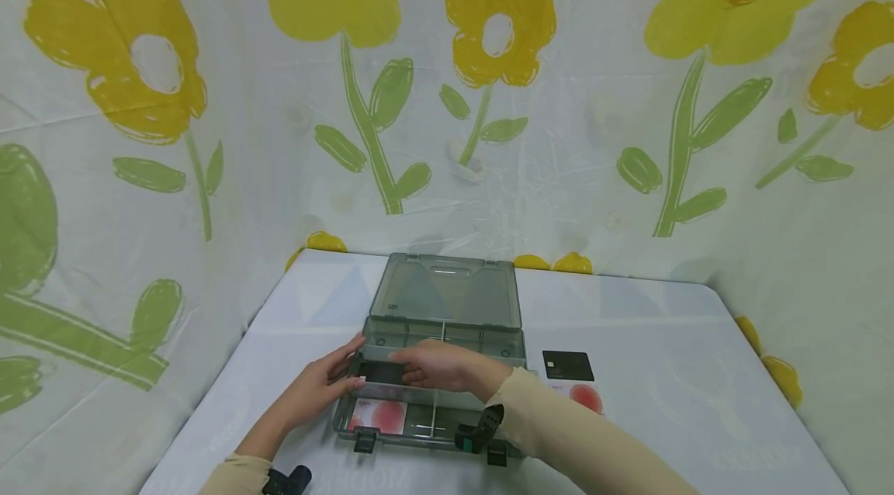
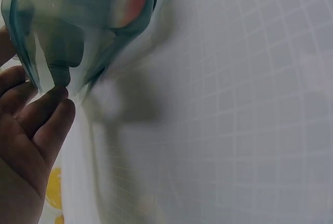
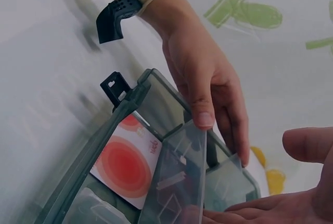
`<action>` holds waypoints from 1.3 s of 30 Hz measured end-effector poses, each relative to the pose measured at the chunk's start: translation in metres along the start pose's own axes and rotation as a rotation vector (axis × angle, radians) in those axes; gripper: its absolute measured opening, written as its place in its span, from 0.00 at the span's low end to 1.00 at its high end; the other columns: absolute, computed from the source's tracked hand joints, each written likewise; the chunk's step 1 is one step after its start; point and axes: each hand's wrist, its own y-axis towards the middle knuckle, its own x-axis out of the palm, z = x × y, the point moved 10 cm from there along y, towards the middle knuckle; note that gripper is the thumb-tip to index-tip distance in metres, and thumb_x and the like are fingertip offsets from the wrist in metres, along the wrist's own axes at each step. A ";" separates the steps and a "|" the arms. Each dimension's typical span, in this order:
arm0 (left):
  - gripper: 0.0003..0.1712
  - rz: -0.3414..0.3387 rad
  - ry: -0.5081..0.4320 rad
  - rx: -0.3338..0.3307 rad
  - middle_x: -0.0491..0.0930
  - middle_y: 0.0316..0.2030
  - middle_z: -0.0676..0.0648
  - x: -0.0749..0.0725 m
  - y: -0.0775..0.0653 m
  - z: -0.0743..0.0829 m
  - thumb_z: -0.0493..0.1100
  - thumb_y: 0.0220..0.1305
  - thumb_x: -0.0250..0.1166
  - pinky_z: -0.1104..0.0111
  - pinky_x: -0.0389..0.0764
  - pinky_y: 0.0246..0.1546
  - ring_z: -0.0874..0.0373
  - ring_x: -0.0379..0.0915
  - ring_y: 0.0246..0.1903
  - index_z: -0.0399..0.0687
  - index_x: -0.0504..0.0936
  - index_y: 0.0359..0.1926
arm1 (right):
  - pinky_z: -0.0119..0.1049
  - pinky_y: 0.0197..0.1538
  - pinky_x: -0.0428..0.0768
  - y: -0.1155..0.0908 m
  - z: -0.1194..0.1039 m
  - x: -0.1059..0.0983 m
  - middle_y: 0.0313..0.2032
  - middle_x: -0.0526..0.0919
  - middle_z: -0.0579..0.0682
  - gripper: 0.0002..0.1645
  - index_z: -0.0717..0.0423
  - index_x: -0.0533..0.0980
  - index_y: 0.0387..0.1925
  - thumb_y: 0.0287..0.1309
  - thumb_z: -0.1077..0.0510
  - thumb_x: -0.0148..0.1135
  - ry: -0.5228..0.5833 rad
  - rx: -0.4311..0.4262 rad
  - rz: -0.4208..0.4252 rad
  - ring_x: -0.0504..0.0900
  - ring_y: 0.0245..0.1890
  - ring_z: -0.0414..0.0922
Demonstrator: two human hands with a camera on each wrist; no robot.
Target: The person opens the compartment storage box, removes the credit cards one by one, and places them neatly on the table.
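A grey-green see-through compartment box (image 1: 419, 444) stands on the table, its lid (image 1: 447, 289) folded back. My left hand (image 1: 323, 386) rests along the box's left side, thumb at the end of a clear divider (image 3: 177, 182), fingers straight near the wall. My right hand (image 1: 440, 365) reaches into the middle row, fingertips at the right end of a black card (image 1: 380, 372). In the right wrist view, this hand's thumb (image 3: 308, 145) stands apart from its fingers, which the divider partly covers. A white card with red circles (image 1: 382, 416) lies in the front left compartment.
Right of the box, another black card (image 1: 568, 365) lies on the table beside a white card with a red circle (image 1: 585, 397). Two dark latches (image 1: 365, 442) hang at the box's front. A flower-printed curtain (image 1: 545, 192) surrounds the white table (image 1: 649, 355).
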 end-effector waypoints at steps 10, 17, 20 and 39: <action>0.43 0.001 -0.008 0.000 0.53 0.78 0.39 0.001 0.001 -0.001 0.49 0.68 0.69 0.51 0.73 0.66 0.34 0.61 0.71 0.47 0.60 0.79 | 0.58 0.73 0.66 -0.004 -0.007 -0.001 0.71 0.59 0.77 0.39 0.77 0.57 0.72 0.77 0.49 0.52 0.004 -0.017 -0.013 0.62 0.72 0.68; 0.44 -0.002 0.003 0.007 0.53 0.78 0.38 0.001 0.000 0.000 0.50 0.68 0.69 0.49 0.72 0.66 0.33 0.62 0.69 0.46 0.60 0.78 | 0.57 0.75 0.64 -0.008 -0.016 0.001 0.73 0.58 0.75 0.40 0.76 0.55 0.74 0.78 0.50 0.51 0.008 -0.043 -0.034 0.60 0.73 0.67; 0.44 0.000 0.007 0.008 0.54 0.77 0.38 0.001 -0.001 0.001 0.50 0.68 0.69 0.48 0.71 0.67 0.33 0.63 0.69 0.45 0.61 0.78 | 0.56 0.75 0.64 -0.009 -0.020 0.002 0.73 0.57 0.73 0.40 0.76 0.54 0.74 0.78 0.50 0.50 0.010 -0.061 -0.045 0.59 0.74 0.66; 0.44 0.001 0.014 0.041 0.54 0.77 0.38 0.001 -0.001 0.002 0.51 0.68 0.68 0.48 0.71 0.67 0.34 0.65 0.69 0.45 0.60 0.78 | 0.56 0.72 0.70 -0.006 -0.031 -0.006 0.69 0.68 0.70 0.34 0.74 0.60 0.72 0.78 0.53 0.50 -0.018 -0.134 0.019 0.74 0.66 0.62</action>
